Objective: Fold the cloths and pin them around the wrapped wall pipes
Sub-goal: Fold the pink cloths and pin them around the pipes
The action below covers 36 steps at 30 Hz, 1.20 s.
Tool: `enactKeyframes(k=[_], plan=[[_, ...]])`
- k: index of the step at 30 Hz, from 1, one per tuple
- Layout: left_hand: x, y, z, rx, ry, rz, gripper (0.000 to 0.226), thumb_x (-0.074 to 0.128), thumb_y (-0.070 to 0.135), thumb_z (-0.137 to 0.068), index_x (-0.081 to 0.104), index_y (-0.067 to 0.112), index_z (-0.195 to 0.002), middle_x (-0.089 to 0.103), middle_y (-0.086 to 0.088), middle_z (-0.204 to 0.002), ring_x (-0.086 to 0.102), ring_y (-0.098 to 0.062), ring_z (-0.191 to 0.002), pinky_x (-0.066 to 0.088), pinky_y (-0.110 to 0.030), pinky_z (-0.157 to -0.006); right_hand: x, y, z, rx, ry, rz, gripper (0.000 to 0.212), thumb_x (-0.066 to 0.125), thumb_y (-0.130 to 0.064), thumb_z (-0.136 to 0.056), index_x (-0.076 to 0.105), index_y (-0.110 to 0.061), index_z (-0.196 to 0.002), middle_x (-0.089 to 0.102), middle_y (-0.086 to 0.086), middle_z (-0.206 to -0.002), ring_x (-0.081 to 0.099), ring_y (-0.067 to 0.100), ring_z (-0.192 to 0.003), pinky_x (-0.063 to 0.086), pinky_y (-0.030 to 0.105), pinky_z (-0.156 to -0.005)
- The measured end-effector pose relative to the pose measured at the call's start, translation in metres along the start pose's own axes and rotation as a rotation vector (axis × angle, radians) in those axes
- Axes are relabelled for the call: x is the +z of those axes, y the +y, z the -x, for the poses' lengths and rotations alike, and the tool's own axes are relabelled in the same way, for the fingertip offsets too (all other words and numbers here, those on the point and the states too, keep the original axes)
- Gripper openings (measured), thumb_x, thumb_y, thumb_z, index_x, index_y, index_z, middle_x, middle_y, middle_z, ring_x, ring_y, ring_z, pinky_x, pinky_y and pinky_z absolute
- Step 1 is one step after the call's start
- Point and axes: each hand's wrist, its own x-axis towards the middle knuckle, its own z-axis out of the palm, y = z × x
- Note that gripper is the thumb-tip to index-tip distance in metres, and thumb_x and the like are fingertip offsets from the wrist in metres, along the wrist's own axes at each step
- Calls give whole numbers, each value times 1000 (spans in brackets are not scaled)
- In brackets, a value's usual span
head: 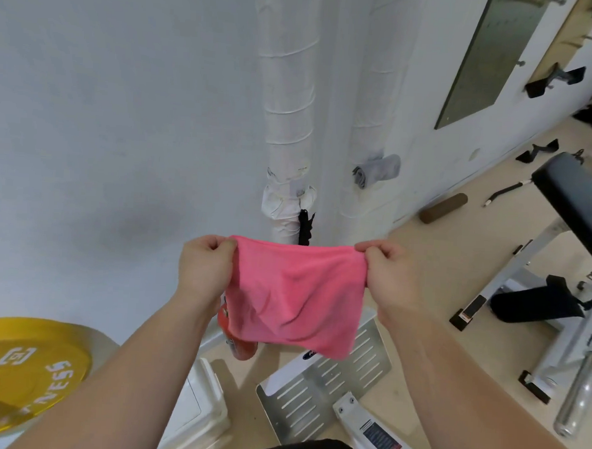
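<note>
A pink cloth (294, 296) hangs stretched between my two hands in front of the wall. My left hand (205, 266) pinches its upper left corner and my right hand (386, 277) pinches its upper right corner. Behind the cloth stand two white wrapped wall pipes, a left pipe (287, 103) and a right pipe (376, 101). A white cloth (285, 203) is wrapped round the left pipe, with a black clip (304, 230) hanging below it. A folded grey cloth (376, 170) sits on the right pipe.
A yellow weight plate (23, 368) lies at the lower left. A slotted metal footplate (334, 381) and a red object (240, 345) sit on the floor under the cloth. A black-padded white bench (577, 198) and a brown roller (443, 208) stand at the right.
</note>
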Motion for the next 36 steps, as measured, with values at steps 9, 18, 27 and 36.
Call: enactKeyframes(k=[9, 18, 27, 36], plan=[[20, 12, 56, 107, -251, 61, 20, 66, 13, -93, 78, 19, -78, 73, 4, -70, 63, -11, -64, 49, -34, -64, 31, -6, 42, -273, -404, 62, 30, 57, 7, -89, 77, -13, -97, 63, -20, -64, 55, -2, -60, 44, 11, -65], [21, 18, 73, 88, -380, 99, 16, 68, 9, -94, 80, 11, -83, 75, -8, -73, 63, -12, -62, 48, -26, -57, 29, -8, 42, -448, -353, 105, 16, 80, -5, -80, 76, -19, -87, 59, -1, -98, 61, 3, -80, 44, 8, -72], [21, 23, 69, 96, -412, 123, 19, 68, 7, -93, 82, 15, -83, 77, 0, -73, 65, -7, -63, 47, -20, -56, 21, -13, 30, -606, -352, 211, 7, 81, -11, -80, 75, -16, -79, 66, -6, -91, 61, 13, -93, 39, 14, -79], [22, 21, 72, 100, -509, 171, 14, 69, 14, -92, 80, 11, -84, 72, -8, -75, 61, -18, -68, 48, -30, -63, 21, -12, 25, -681, -307, 241, 14, 81, -24, -77, 70, -18, -75, 60, -7, -86, 57, 17, -93, 48, 30, -78]])
